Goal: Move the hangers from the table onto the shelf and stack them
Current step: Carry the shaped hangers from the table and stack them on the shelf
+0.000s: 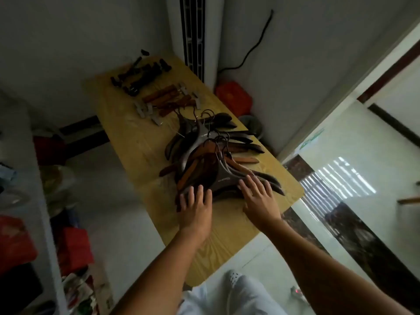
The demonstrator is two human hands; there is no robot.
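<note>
Bare forearms [163, 269] reach in from 6 o'clock, above pale trousers [238, 298] and a white shoe [234, 277].

By size, the long yellow wooden table [127, 133] comes first, running from the centre of the view out toward 11 o'clock. At 9 o'clock stands the white shelf [48, 223], with red and dark things crowded on its levels; what they are I cannot tell. A tall white air conditioner [193, 30] stands at 12 o'clock against the wall, a black cable [256, 44] hanging just to the 1 o'clock side of it. A red container [234, 96] sits on the floor beside the table's far right edge.

On the table the hangers [211, 155] lie in a loose fanned heap at the centre, dark and brown wood overlapping, metal hooks pointing toward 12 o'clock. Beyond them, toward 11 o'clock, lie brown clip hangers [168, 98] in a row, and farther still a cluster of black hangers [141, 76].

The left hand [196, 208] lies palm down on the near end of the heap, at its 7 o'clock side, fingers straight and spread, gripping nothing. The right hand [259, 197] lies the same way at the heap's 5 o'clock side, fingers fanned flat over a dark hanger, holding nothing.
</note>
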